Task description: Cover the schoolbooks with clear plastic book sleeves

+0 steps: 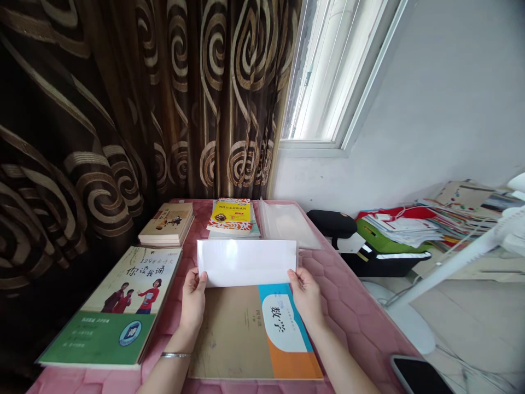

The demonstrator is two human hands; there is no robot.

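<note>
A tan, blue and orange exercise book (246,334) lies on the pink quilted table (353,323) in front of me. A white sheet, perhaps a plastic book cover (246,261), stands across the book's far edge. My left hand (192,301) pinches its lower left corner. My right hand (305,295) pinches its lower right corner. Both hands rest on the book. A thin bracelet (175,355) circles my left wrist.
A green and white book (118,309) lies at the left, a stack of books (167,223) behind it. A yellow book (230,214) tops a pile at the back. Clear plastic covers (289,221) lie beside it. A phone (418,376), a black bag (332,223) and papers (410,227) are at the right.
</note>
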